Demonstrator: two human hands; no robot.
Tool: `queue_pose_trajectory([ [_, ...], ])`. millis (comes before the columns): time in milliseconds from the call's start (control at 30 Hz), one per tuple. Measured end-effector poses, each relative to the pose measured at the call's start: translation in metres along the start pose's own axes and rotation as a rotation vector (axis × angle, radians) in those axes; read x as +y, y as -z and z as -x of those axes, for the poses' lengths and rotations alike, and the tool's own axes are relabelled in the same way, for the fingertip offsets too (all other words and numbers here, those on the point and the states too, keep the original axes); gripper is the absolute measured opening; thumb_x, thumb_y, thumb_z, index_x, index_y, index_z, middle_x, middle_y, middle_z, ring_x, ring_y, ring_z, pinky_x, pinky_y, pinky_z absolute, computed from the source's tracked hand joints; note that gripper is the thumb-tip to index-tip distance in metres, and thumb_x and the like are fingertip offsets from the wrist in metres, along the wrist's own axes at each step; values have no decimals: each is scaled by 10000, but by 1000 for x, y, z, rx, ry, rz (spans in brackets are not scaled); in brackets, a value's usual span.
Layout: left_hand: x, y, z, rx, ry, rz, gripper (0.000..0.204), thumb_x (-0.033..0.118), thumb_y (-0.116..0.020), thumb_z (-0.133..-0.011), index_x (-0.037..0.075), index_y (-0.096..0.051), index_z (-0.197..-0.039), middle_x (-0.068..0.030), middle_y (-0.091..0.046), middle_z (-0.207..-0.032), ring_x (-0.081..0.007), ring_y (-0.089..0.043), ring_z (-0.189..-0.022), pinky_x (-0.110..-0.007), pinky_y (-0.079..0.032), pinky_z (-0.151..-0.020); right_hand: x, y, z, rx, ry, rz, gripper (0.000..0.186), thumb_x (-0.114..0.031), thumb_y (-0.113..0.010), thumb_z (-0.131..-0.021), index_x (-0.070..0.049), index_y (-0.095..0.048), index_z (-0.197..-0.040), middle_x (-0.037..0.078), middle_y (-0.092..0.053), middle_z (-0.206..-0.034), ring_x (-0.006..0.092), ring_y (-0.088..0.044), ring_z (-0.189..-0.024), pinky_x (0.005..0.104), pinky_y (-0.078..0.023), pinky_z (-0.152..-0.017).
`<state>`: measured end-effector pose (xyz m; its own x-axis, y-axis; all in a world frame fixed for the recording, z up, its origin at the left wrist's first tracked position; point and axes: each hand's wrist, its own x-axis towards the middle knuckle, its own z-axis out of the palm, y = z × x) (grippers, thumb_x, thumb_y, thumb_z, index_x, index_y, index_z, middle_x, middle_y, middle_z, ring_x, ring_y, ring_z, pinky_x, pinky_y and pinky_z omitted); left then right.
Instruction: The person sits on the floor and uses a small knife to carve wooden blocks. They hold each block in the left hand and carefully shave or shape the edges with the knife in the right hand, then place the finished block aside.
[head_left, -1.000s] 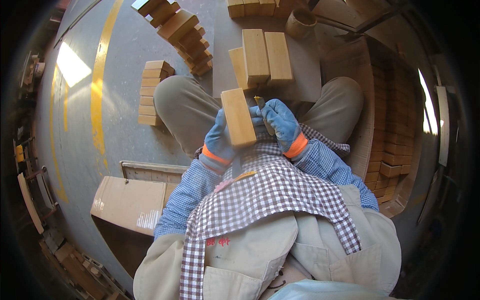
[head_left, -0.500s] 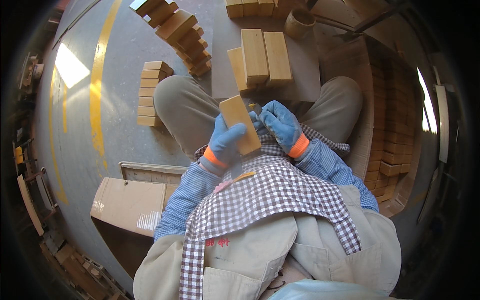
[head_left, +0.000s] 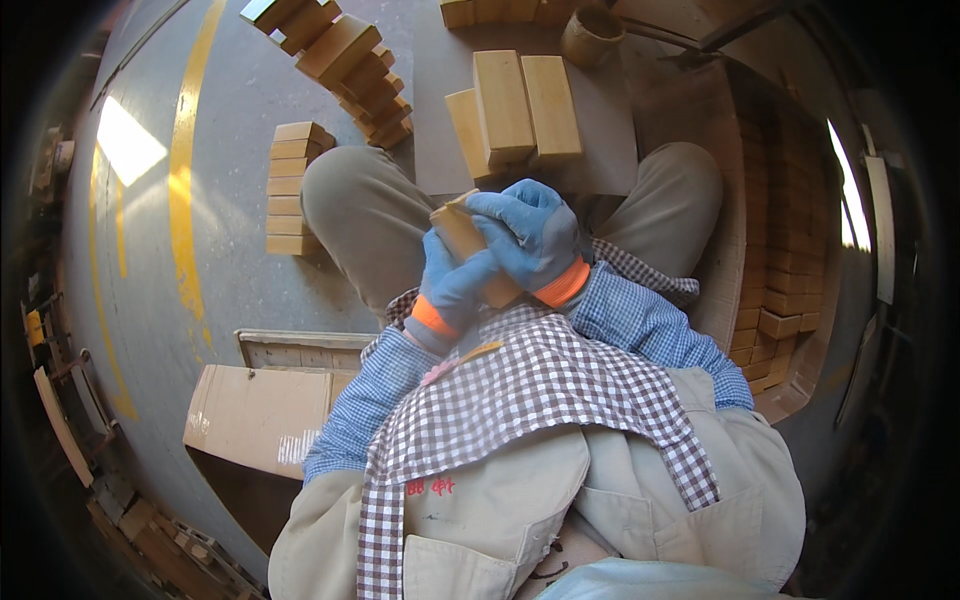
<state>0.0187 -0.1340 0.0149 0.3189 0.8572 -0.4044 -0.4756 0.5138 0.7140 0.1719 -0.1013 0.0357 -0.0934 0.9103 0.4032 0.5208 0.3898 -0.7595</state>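
Observation:
A light-brown wooden block [head_left: 461, 231] is held tilted over my lap in my left hand [head_left: 454, 281], the thumb lying across its face. My right hand [head_left: 532, 234], in the same blue glove with an orange cuff, is bent over the block's upper right side, its fingertips at the top end. Those fingers are closed together, and what they pinch is mostly hidden. Just beyond, several wooden blocks [head_left: 503, 108] stand on a flat board [head_left: 440, 130] between my knees.
A curved row of stacked blocks [head_left: 357, 75] and a short stack [head_left: 289, 190] stand on the floor at left. A round container [head_left: 592, 37] sits at the board's far side. To the right, a large carton [head_left: 722, 180] holds many blocks; another carton [head_left: 258, 408] lies open at left.
My right hand has moved left and onto the block's upper end; the small dark piece in its fingers is now mostly covered. My left hand still holds the block.

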Motion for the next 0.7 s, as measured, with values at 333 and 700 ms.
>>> queue_pose_trajectory([
  [333,-9,9,-4,-65,-25,-21,801,207,-749,-824,85,-258,-1445,-113,-454,-1349,-232,-500,-1222,-375,-462,-1009,9,1,2,-56,284,146,395,-150,-771,-639,-77,-724,-1025,38,-634,-786,213,-621,-718,313,-534,-580],
  [700,-1,-5,1,74,-203,-235,781,107,-830,-719,52,-322,-1311,-128,-520,-1217,-217,-580,-1080,-343,-539,-874,-9,24,0,5,160,49,315,17,-730,-733,-65,-728,-1038,35,-651,-806,172,-614,-717,271,-544,-623],
])
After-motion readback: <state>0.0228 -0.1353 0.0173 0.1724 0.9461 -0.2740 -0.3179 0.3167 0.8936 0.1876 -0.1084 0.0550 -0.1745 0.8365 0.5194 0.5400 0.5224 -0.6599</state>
